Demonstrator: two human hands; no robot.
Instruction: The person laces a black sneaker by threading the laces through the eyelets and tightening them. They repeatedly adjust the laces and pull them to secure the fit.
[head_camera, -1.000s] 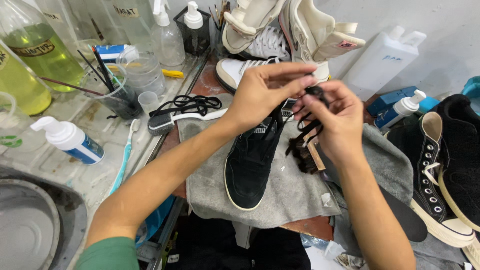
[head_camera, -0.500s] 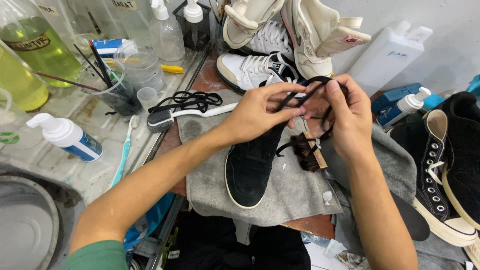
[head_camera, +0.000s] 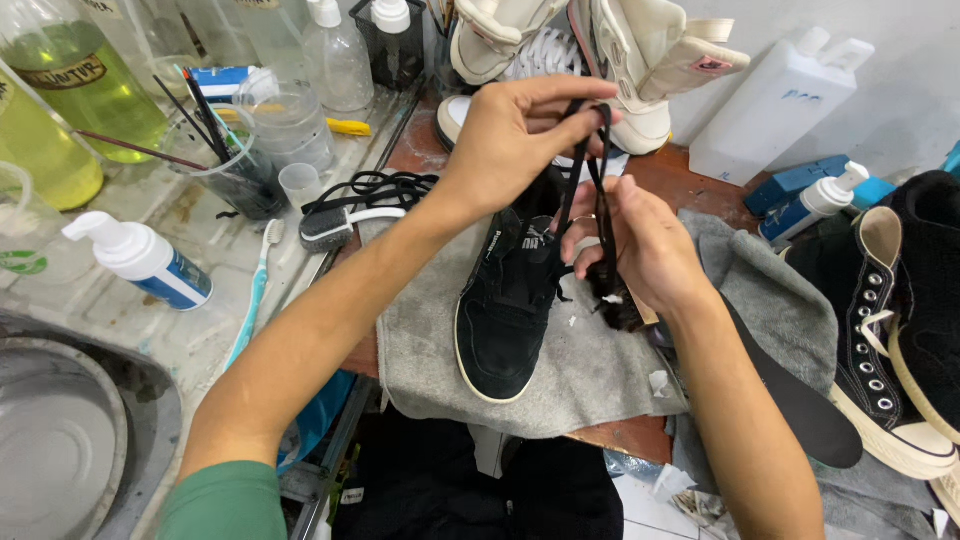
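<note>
- Black lace (head_camera: 598, 170) runs taut between our two hands in the head view: our left hand (head_camera: 515, 135) is pinched together on its upper loop, raised above the shoe, and our right hand (head_camera: 640, 250) is clamped lower down on the lace along with a small dark brush (head_camera: 618, 303) with white foam on its bristles.
- Under the hands a black suede sneaker (head_camera: 505, 300) lies on a grey towel (head_camera: 590, 370) spread over the table (head_camera: 700, 175).
- We judge the lace could slip from the upper pinch if the brush drags hard, and foam may drip onto the suede below.
- Around us: a second black lace (head_camera: 375, 185) coiled beside a white-handled brush (head_camera: 335, 225), a toothbrush (head_camera: 255, 290), a pump bottle (head_camera: 140, 262), and a cup of brushes (head_camera: 235, 165) on the left.
- White sneakers (head_camera: 600, 50) crowd close behind the left hand; black high-tops (head_camera: 900, 320) and a dark insole (head_camera: 800, 400) hem in our right elbow.
</note>
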